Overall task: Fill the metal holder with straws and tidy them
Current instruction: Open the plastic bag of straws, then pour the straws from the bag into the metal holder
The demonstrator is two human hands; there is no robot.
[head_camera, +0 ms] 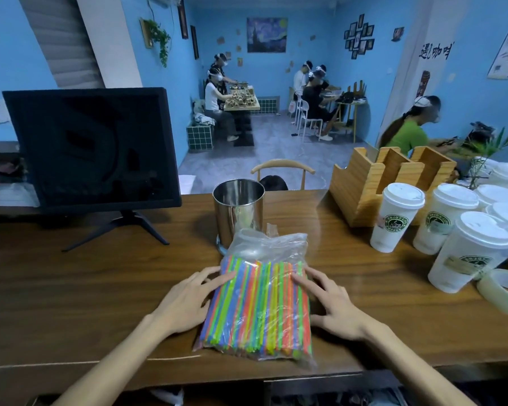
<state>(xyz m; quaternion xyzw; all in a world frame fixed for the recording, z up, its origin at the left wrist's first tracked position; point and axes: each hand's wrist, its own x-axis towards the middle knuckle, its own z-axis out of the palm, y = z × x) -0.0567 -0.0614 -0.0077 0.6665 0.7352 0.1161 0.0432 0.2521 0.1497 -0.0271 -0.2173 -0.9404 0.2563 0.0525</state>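
Note:
A clear plastic bag of coloured straws (258,306) lies flat on the wooden counter (100,288), its loose open end pointing away from me. Just behind it stands the shiny metal holder (238,212), upright and with nothing inside. My left hand (185,300) rests at the bag's left edge, its straight fingers lying on the straws. At the right edge my right hand (332,303) does the same, fingertips pressing on the plastic.
A black monitor (94,150) on a stand occupies the counter's left. At the right stand several lidded paper cups (396,218), a wooden organiser (373,183) and a tape roll (502,291). Beyond the counter are a chair and seated people.

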